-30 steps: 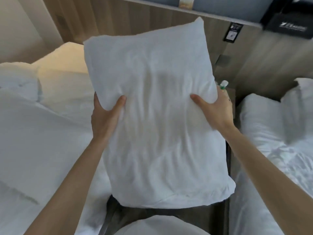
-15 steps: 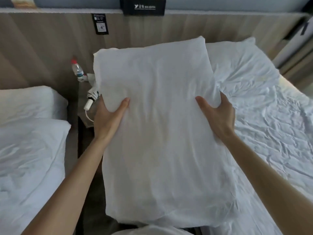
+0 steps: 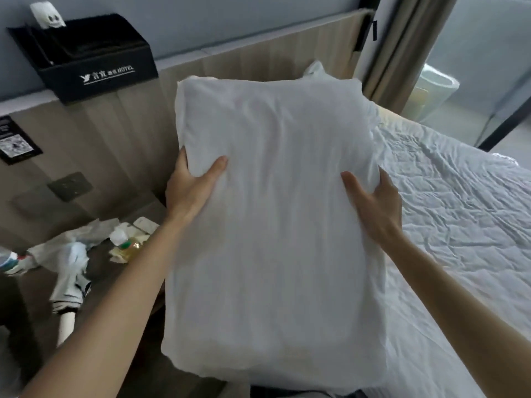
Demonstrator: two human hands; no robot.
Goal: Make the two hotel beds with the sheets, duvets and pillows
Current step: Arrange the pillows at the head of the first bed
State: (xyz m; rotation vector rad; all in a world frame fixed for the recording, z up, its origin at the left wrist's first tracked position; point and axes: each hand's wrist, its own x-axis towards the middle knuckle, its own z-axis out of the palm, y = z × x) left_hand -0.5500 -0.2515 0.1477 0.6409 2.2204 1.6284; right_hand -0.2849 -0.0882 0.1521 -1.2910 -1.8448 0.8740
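A large white pillow fills the middle of the head view, held up off the bed by both sides. My left hand grips its left edge, thumb on the front and fingers behind. Gripping the right edge the same way is my right hand. To the right lies a bed with a wrinkled white duvet. Behind the held pillow's top right corner, a second white pillow peeks out at the bed's head. The pillow hides the near left part of the bed.
A wooden headboard panel runs along the back, with a black hotel box on its ledge. At the left, a dark nightstand carries tissues, a small bottle and white items. Curtain and glass partition stand at the far right.
The view has swung right, from the left bed past the nightstand to the right bed. Both hands keep the same grip, and the pillow has come over the right bed's left edge.
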